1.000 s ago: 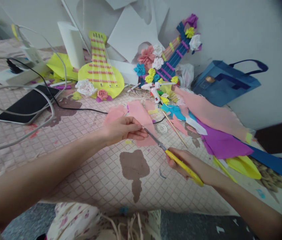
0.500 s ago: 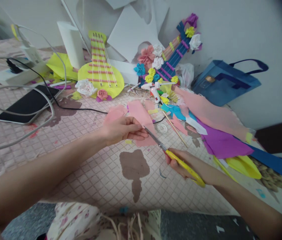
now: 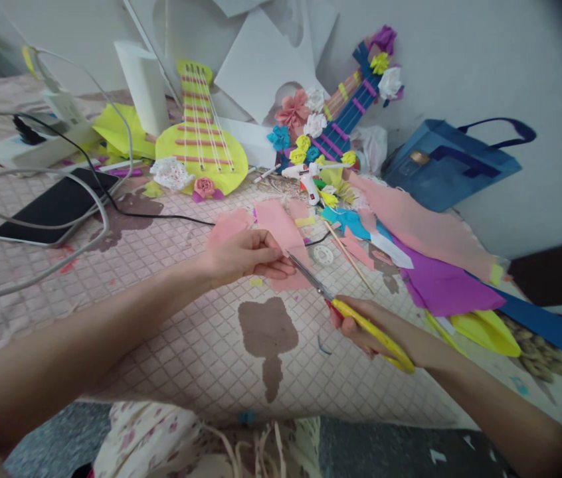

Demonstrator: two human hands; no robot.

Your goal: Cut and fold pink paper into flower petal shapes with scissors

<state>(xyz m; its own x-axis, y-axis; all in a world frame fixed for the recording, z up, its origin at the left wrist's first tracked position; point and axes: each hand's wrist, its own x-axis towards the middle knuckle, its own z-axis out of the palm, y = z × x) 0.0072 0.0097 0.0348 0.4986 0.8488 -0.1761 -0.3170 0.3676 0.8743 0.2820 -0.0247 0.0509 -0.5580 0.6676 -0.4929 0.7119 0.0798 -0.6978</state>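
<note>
My right hand (image 3: 361, 325) grips yellow-handled scissors (image 3: 318, 287), whose blades point up and left toward the other hand. My left hand (image 3: 261, 255) is closed in a pinch on a small piece of pink paper (image 3: 285, 253), mostly hidden by the fingertips. The blade tips meet that piece right at the fingers. Under and behind the left hand, pink crepe paper (image 3: 278, 222) lies on the quilted cloth (image 3: 186, 358). A thin wooden stick (image 3: 351, 259) rests to the right of the blades.
At the back stand a yellow paper guitar (image 3: 204, 143) and a blue one (image 3: 345, 123) with paper flowers. A white glue gun (image 3: 308, 180) sits before them. Crepe sheets (image 3: 440, 279) and a blue bag (image 3: 450, 166) are at right; a tablet (image 3: 56, 206) and cables lie left.
The yellow handle of the scissors has swung slightly outward, showing a bit more of the red inside, as my right hand's grip opens. My left hand stays almost still.
</note>
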